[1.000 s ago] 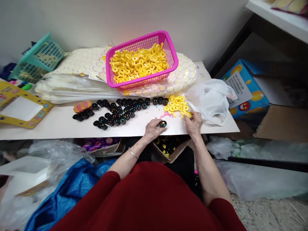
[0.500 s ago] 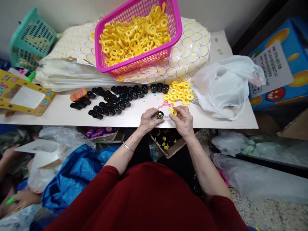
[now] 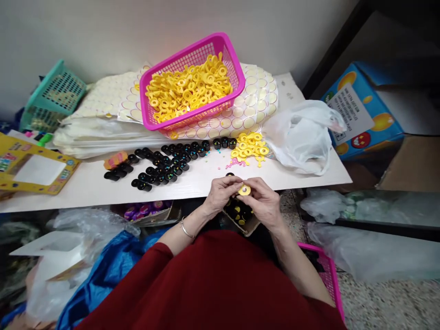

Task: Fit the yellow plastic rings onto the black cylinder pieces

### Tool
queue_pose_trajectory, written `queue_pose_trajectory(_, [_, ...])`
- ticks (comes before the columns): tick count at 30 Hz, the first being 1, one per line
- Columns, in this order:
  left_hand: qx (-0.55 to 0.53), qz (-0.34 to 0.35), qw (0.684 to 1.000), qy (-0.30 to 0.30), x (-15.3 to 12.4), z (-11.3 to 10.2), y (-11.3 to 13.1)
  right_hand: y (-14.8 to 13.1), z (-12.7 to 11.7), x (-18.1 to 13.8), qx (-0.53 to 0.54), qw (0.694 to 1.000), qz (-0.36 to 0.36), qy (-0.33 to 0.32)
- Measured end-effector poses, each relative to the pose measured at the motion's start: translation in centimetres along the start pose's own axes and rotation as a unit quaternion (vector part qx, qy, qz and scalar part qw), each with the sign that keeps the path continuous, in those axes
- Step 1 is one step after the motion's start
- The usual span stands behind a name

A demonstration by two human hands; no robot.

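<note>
My left hand [image 3: 220, 196] and my right hand [image 3: 266, 201] meet just above the table's front edge. Between their fingertips is a yellow plastic ring piece [image 3: 244, 189], its round face turned up towards me. Both hands are closed on it. Just beyond my left fingers the rim of a black cup [image 3: 230, 174] shows; the rest of it is hidden. Past my hands lie small pink beads [image 3: 237, 162] and a loose heap of yellow ring pieces [image 3: 250, 146] with tabs. Several black cups [image 3: 165, 162] with coloured beads inside stand in rows to the left.
A pink basket [image 3: 146, 110] of yellow ring pieces rests on printed sheets [image 3: 254, 110] at the back. A white plastic bag [image 3: 299, 137] lies right, beside a blue carton [image 3: 364, 110]. Below the table is a box [image 3: 252, 228] of black and yellow pieces. A yellow package [image 3: 37, 165] lies left.
My left hand has let go of the black cup and joined my right hand at the yellow ring piece. Both hands are now nearer the table's edge. The view has tilted up.
</note>
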State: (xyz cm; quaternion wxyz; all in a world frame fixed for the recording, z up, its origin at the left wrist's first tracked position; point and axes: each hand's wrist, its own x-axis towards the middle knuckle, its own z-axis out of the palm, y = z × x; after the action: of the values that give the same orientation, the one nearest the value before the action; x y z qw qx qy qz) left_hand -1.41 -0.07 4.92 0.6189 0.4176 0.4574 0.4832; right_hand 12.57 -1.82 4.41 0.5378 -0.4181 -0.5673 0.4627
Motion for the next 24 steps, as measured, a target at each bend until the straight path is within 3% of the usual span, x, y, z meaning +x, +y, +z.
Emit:
queue_pose_trajectory(2, [-0.095, -0.051, 0.994, -0.001, -0.5, 0.7, -0.1, -0.1, 0.9, -0.7, 0.083, 0.995, 0.025, 0.055])
queue_pose_trajectory(5, [-0.174, -0.059, 0.983, 0.026, -1.2, 1.4, -0.7, 0.3, 2.3, -1.7, 0.118, 0.982, 0.05, 0.137])
queue_pose_trajectory(9, [-0.129, -0.006, 0.988, 0.084, -1.5, 0.9, -1.6, 1.0, 2.4, -1.7, 0.064, 0.98, 0.078, 0.17])
queue_pose_trajectory(12, [-0.03, 0.073, 0.98, 0.183, -0.9, -1.3, -2.2, 1.2, 1.3, -0.2, -0.02, 0.989, 0.074, 0.126])
queue_pose_trajectory(15, [-0.007, 0.067, 0.974, 0.216, 0.4, -3.7, -2.7, 1.4, 0.7, 2.0, -0.197, 0.979, 0.015, 0.045])
queue_pose_trajectory(19, [-0.029, 0.018, 0.98, 0.197, 1.9, -5.0, -3.1, 1.6, 1.2, 4.0, -0.41, 0.905, -0.082, -0.075])
queue_pose_trajectory(24, [-0.024, 0.01, 0.986, 0.166, 2.6, -4.9, -3.3, 1.4, 2.4, 4.8, -0.53, 0.831, -0.109, -0.129])
